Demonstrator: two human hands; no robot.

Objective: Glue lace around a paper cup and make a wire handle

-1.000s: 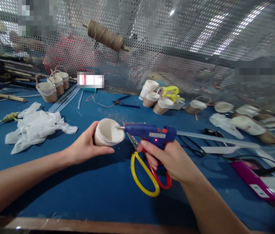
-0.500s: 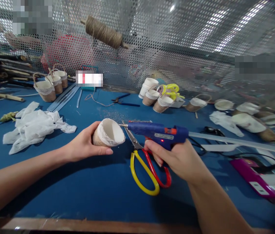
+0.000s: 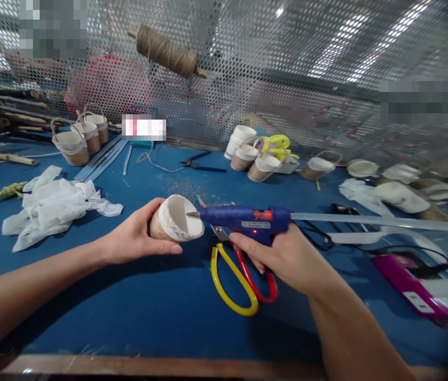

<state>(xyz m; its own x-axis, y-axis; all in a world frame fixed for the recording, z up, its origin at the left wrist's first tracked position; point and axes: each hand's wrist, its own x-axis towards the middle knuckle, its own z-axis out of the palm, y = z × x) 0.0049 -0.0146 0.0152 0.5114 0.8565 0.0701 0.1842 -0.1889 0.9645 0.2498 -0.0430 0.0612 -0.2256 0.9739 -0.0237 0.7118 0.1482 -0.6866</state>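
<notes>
My left hand (image 3: 144, 233) is wrapped round a small cup (image 3: 168, 225) covered in burlap, with white lace at its rim. The cup is tilted, its mouth turned up and to the right. In my right hand (image 3: 275, 248) is a blue hot glue gun (image 3: 243, 219), its red light lit and a long clear glue stick (image 3: 366, 221) out of its back. The metal nozzle points left, over the cup's mouth; whether it touches the inner wall I cannot tell. Scissors (image 3: 234, 280) with one yellow and one red handle lie below the gun, blades partly hidden.
White lace (image 3: 53, 206) lies bunched at left, near finished cups with handles (image 3: 72, 148). Pliers (image 3: 202, 161), more cups (image 3: 263, 168) and yellow-handled scissors (image 3: 277, 144) stand towards the mesh wall. A purple power strip (image 3: 410, 288) and black cables lie at right.
The glue gun has moved left and slightly down, bringing its nozzle from beside the rim to over the cup's opening. The cup stays nearly in place.
</notes>
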